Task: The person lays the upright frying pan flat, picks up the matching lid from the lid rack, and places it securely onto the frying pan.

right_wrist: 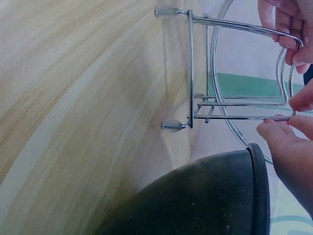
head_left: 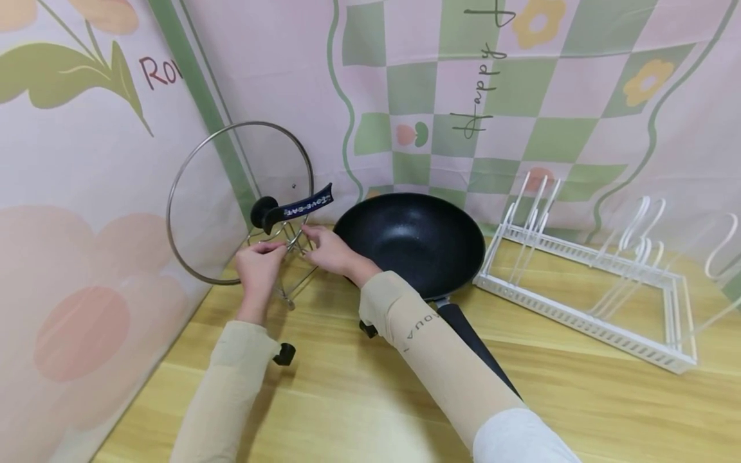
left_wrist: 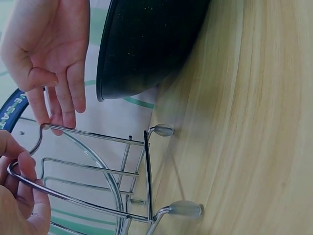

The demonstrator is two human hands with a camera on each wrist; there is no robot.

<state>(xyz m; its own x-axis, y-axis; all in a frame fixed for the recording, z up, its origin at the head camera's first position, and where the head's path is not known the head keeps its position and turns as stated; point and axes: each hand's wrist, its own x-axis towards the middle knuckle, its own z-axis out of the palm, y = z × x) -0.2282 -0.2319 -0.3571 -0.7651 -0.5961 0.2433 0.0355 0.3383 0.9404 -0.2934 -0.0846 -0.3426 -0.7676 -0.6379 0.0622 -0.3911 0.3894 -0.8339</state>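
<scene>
A chrome wire lid rack [left_wrist: 148, 181] stands on the wooden table on clear-capped feet. My left hand [head_left: 260, 273] grips the bent top of its front wire loop. On the other side of that loop, my right hand [head_left: 332, 251] pinches the rack's upper corner between thumb and fingers, clearest in the right wrist view. The round glass lid [head_left: 222, 186] stands upright in the rack behind both hands, its black knob and curved dark blue handle [head_left: 307, 209] facing me. Its steel rim passes down between the wires.
A black wok [head_left: 411, 241] sits close by my right hand, its long handle [head_left: 475, 344] running under my right forearm. Farther right is a white rack [head_left: 585, 321] with upright prongs. Patterned cloth walls [head_left: 428, 96] rise at the back and left.
</scene>
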